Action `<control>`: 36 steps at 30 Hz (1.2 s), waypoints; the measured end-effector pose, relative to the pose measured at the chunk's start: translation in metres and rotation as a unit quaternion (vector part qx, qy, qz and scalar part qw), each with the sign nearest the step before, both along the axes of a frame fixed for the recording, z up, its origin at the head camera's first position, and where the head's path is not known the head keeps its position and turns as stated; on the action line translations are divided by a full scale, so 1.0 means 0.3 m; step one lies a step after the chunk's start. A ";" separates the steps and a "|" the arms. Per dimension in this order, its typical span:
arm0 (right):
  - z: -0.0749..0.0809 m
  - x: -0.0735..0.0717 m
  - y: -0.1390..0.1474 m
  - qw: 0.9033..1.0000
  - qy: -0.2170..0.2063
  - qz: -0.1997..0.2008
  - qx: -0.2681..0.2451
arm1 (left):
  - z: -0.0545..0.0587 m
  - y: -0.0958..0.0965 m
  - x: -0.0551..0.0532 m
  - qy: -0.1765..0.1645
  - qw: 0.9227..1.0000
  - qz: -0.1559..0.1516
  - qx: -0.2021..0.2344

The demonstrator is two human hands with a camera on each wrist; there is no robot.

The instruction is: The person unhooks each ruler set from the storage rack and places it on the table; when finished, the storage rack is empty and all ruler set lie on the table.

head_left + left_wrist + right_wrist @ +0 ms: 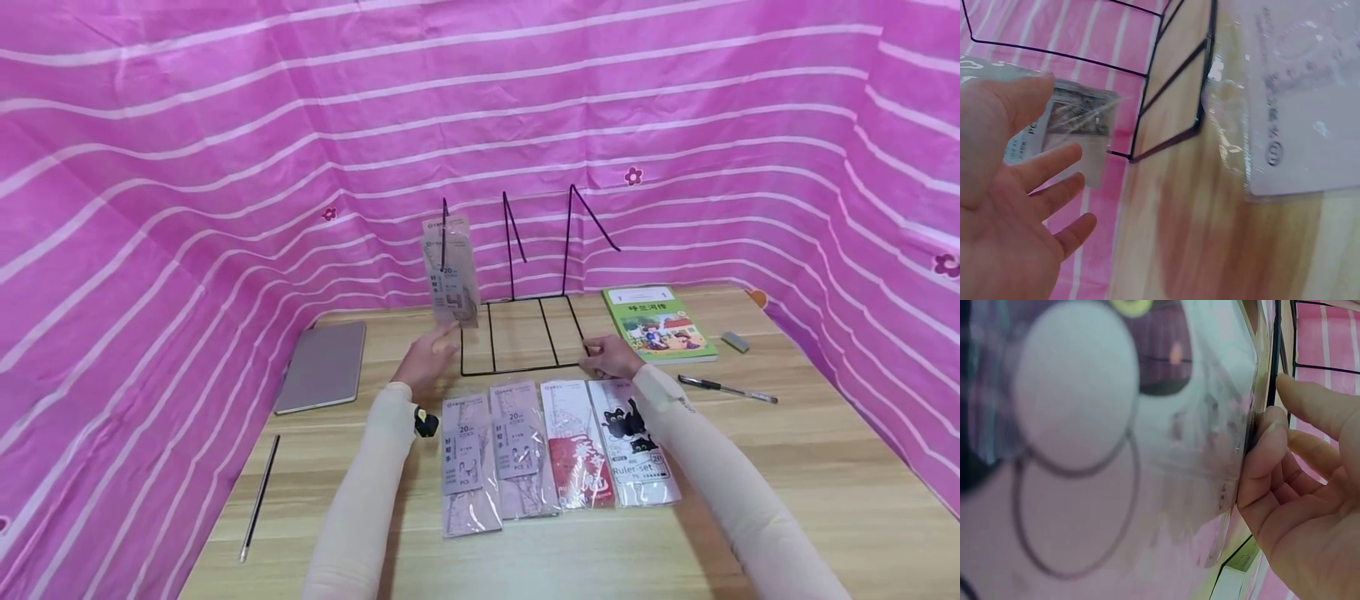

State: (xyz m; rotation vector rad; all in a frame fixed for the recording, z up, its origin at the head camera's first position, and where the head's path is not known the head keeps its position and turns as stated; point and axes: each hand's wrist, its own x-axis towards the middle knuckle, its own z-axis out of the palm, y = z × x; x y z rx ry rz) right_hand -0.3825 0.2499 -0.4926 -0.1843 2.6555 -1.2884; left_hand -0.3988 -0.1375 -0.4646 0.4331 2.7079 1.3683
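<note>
A black wire display rack (pixel 525 367) with upright hooks stands at the back of the table. From its left hook hangs a clear ruler-set pack (pixel 450 279). My left hand (pixel 427 358) is beside the lower end of that pack; in the left wrist view its fingers (pixel 1054 165) are spread and the thumb overlaps the pack. My right hand (pixel 613 357) is at the front right corner of the rack's base, its thumb and curled fingers pinching the wire. In front lie two pale ruler-set packs (pixel 461 446) (pixel 517 437), a red-and-white pack (pixel 576 450) and a black-cat ruler-set pack (pixel 633 442).
A grey notebook (pixel 322 367) and a pencil (pixel 260 498) lie on the left. On the right are a green book (pixel 660 325), a grey eraser (pixel 735 341) and a black pen (pixel 726 388). Pink striped cloth (pixel 480 100) surrounds the table.
</note>
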 end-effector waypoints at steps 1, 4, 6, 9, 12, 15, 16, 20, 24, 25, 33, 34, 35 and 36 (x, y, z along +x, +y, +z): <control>-0.001 0.001 0.002 1.000 -0.002 -0.002 0.000 | 0.004 0.003 -0.002 0.007 1.000 0.005 0.005; -0.006 0.003 0.007 1.000 0.005 -0.004 0.009 | 0.020 0.012 -0.007 0.025 0.999 0.025 0.029; -0.009 0.002 0.009 1.000 0.009 -0.009 0.010 | 0.036 0.014 -0.010 0.043 0.997 0.038 0.042; -0.005 0.004 0.010 1.000 0.012 -0.008 0.007 | 0.062 0.013 -0.019 0.074 0.993 0.060 0.068; -0.002 0.007 0.011 1.000 0.010 -0.011 0.003 | 0.092 0.010 -0.032 0.108 0.985 0.089 0.101; -0.004 0.007 0.013 1.000 0.009 -0.012 0.001 | 0.126 0.003 -0.044 0.130 0.975 0.114 0.140; -0.005 0.007 0.015 1.000 0.008 -0.012 0.000 | 0.138 0.000 -0.047 0.134 0.971 0.117 0.158; -0.006 0.003 0.021 1.000 0.004 -0.010 -0.007 | 0.176 -0.019 -0.066 0.129 0.961 0.104 0.220; -0.006 0.002 0.028 1.000 -0.004 -0.013 -0.015 | 0.195 -0.029 -0.083 0.091 0.958 0.081 0.258; -0.007 0.001 0.029 1.000 -0.003 -0.011 -0.013 | 0.200 -0.029 -0.085 0.082 0.958 0.075 0.265; -0.017 -0.001 0.029 1.000 0.003 -0.007 -0.007 | 0.225 -0.032 -0.094 0.058 0.965 0.045 0.250; -0.018 -0.001 0.031 1.000 0.002 -0.006 -0.010 | 0.227 -0.031 -0.097 0.055 0.966 0.043 0.248; -0.019 -0.001 0.033 1.000 0.002 -0.008 -0.011 | 0.229 -0.031 -0.101 0.053 0.967 0.044 0.245; -0.020 -0.002 0.035 1.000 0.000 -0.010 -0.014 | 0.231 -0.030 -0.104 0.049 0.967 0.045 0.245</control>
